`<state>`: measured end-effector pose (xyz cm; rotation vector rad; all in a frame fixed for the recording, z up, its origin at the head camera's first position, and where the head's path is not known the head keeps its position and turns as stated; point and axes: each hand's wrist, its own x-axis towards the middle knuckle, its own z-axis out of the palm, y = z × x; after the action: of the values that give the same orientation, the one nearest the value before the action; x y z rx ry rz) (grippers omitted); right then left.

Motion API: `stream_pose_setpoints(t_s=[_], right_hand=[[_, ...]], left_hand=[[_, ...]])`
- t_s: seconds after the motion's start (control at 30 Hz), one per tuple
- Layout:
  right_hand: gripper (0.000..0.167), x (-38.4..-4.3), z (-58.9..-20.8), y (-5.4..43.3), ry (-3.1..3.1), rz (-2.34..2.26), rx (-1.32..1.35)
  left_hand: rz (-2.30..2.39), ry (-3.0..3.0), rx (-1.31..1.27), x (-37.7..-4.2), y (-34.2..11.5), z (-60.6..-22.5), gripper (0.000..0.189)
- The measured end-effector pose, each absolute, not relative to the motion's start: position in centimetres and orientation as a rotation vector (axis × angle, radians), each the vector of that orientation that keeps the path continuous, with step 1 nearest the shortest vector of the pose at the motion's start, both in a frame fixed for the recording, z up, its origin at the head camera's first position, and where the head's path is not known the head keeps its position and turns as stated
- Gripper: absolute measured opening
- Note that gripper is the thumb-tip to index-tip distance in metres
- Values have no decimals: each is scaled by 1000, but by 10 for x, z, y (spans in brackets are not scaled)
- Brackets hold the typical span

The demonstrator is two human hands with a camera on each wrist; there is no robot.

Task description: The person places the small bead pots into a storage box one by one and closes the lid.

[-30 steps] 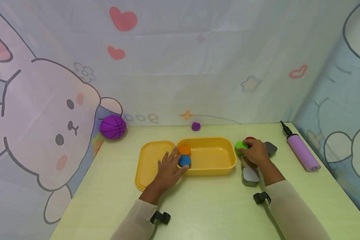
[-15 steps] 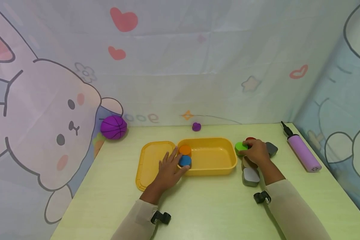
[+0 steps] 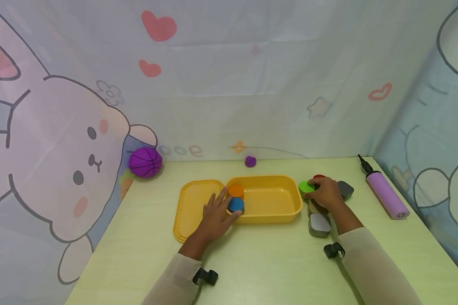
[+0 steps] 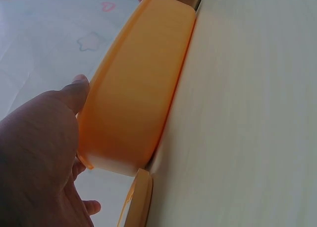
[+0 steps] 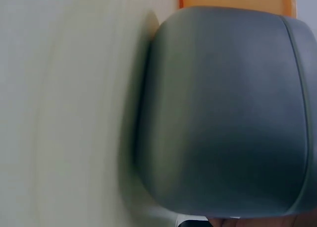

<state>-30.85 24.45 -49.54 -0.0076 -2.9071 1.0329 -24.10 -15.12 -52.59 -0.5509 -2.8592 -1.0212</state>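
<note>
In the head view, my left hand [image 3: 215, 218] lies at the left end of a yellow plastic box [image 3: 271, 219], fingers spread and fairly straight. Its thumb touches the near rim in the left wrist view. An orange round piece [image 3: 235, 190] and a blue round piece [image 3: 236, 205] sit inside that end. Right of the box, my right hand [image 3: 325, 192] pinches a green round piece [image 3: 306, 187] between thumb and fingers. Behind this hand a red piece [image 3: 319, 176] peeks out, mostly hidden. A rounded grey case [image 5: 233, 108] fills the right wrist view.
A flat yellow lid [image 3: 191, 212] lies left of the box. Beside the right hand is a dark grey piece [image 3: 345, 190]. Farther right lies a purple hand pump [image 3: 387, 195]. A purple ball [image 3: 145, 162] and a small purple object [image 3: 250, 161] stand along the back.
</note>
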Motion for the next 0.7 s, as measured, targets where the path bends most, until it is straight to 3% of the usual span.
stream_pose_setpoints(t_s=[0.7], right_hand=[[52,-297,-495,241,-2632,1252,47]], left_hand=[[-1029,-2854,-552,-240,-150,-522,72]])
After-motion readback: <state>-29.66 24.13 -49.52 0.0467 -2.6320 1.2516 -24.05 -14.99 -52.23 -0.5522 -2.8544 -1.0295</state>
